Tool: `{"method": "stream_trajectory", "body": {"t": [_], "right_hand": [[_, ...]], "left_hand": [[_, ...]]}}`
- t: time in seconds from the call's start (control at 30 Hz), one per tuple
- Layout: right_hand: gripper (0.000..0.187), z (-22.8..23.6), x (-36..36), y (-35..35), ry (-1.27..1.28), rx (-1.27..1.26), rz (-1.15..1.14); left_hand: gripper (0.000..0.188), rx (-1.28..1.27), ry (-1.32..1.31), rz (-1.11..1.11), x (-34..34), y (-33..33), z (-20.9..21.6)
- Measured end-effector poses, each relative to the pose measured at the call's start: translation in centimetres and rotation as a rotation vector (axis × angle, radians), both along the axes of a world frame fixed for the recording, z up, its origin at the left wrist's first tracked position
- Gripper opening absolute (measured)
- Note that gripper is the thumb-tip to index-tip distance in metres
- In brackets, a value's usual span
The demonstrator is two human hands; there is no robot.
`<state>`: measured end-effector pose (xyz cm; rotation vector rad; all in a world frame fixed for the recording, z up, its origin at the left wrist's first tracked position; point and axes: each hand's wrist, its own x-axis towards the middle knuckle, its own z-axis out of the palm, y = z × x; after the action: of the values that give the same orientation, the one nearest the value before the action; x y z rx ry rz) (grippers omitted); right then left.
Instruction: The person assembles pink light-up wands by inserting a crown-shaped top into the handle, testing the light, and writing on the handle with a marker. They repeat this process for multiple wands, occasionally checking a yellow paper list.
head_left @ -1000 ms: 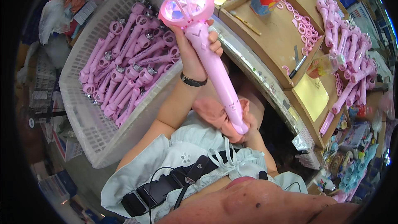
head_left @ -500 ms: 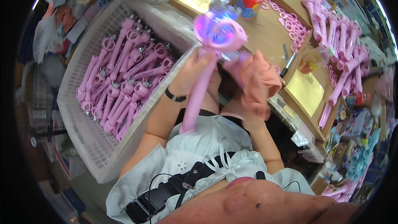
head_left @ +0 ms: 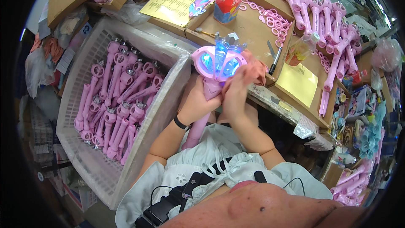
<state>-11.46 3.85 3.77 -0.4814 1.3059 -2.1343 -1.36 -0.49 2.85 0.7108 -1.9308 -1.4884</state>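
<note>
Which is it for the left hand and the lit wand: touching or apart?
Touching: the head view shows the left hand closed around the lit wand below its glowing top.

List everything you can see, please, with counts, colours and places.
Lit wand: one, pink, centre
Cloth: one, salmon, beside wand
Basket: one, white, left
Basketed wands: many, pink, basket
Trays: several, brown, upper right
Bottle: one, red, tray
Rings: many, pink, trays
Brush: one, tan, tray
Marker: one, black, tray
Container: one, clear, upper right
Sheets: two, yellow, upper centre, right
Loose wands: many, pink, upper right
Wristband: one, black, centre
Clutter: uncounted, mixed, edges
Left grip: one, bare, around lit wand
Right grip: one, bare, blurred, holding cloth
</note>
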Motion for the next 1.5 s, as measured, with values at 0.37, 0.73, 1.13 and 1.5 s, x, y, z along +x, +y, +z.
{"method": "stream_trajectory", "body": {"t": [0.37,0.73,1.13,1.5], "right_hand": [[0.042,3.1,-6.5,-0.7,0.132,-0.533,0.647],[0.05,-1.3,-0.9,0.2,0.145,0.025,-0.143],[0.053,0.8,-6.7,-0.3,-0.185,-0.222,0.286],[0.046,-2.6,-0.4,1.5,0.09,-0.022,0.187]], "left_hand": [[0.053,0.776,0.174,-0.609,1.3,-0.4,0.6],[0.057,0.323,0.182,-0.035,-1.6,0.0,1.4],[0.052,0.775,0.366,-0.421,-1.4,-0.5,-0.1],[0.057,0.659,0.256,-0.216,-0.6,-1.4,-0.9]]}}
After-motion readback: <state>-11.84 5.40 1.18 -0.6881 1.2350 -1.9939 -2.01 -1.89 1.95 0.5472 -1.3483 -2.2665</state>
